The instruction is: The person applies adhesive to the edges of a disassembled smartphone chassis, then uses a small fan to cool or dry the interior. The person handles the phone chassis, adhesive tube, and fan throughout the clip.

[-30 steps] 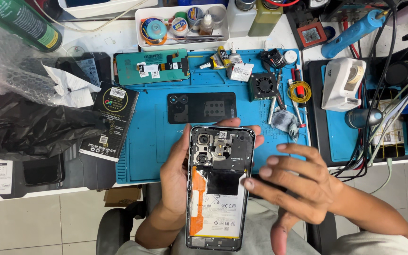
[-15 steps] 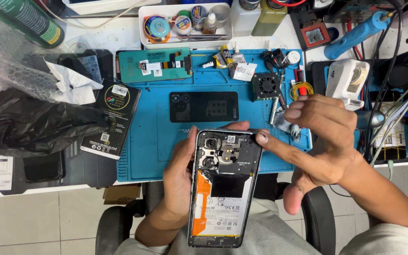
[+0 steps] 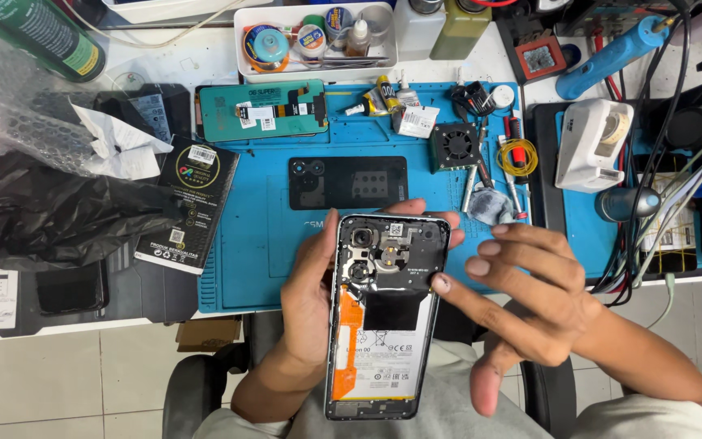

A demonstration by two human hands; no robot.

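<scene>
Over blue mat [image 3: 253, 244], left hand [image 3: 310, 301] gripping opened phone [image 3: 383, 317]

The blue rubber mat [image 3: 262, 252] has bare room on its left side, near the edge. Farther back, the black phone back cover [image 3: 348, 182] lies in the way. On the right, a small black fan [image 3: 456, 146], metal tweezers [image 3: 470, 187] and a yellow wire coil [image 3: 517, 157] crowd the mat.
</scene>
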